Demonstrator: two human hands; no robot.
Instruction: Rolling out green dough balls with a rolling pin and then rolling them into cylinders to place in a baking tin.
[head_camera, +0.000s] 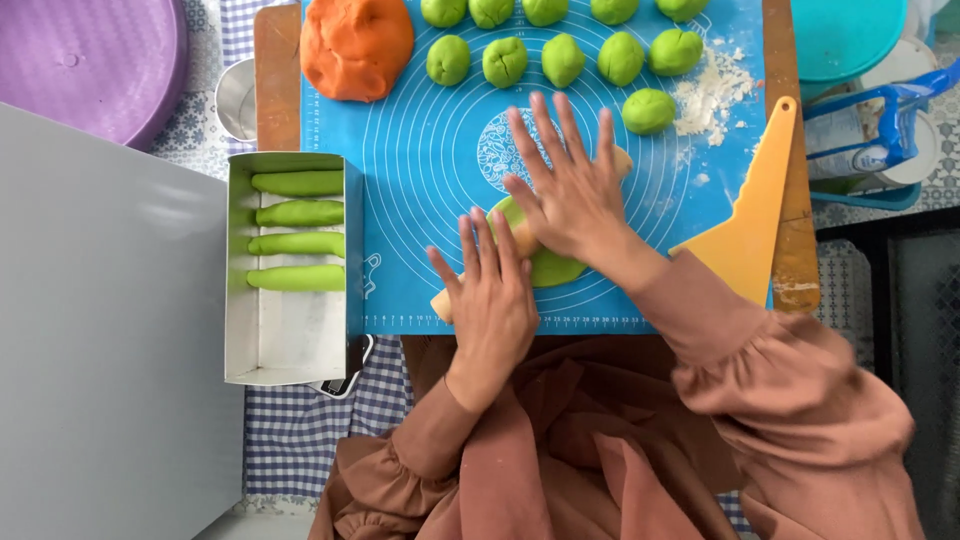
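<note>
We press our left hand (490, 300) and right hand (570, 185), both flat with fingers spread, on a wooden rolling pin (524, 238) over a green dough piece (552, 266) at the near middle of the blue mat (420, 150).

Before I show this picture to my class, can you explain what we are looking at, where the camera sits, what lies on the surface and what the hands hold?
There is no machine here, only a person with two bare hands. The single picture comes from a camera worn on the person's head, looking straight down.

The left hand and right hand lie flat, palms down, on a wooden rolling pin, which rests on a flattened piece of green dough. Under them is a blue baking mat.

On the mat sit many green dough balls, a big orange dough lump, some spilled flour and a yellow scraper. To the left, a white box holds four green dough rolls.
</note>
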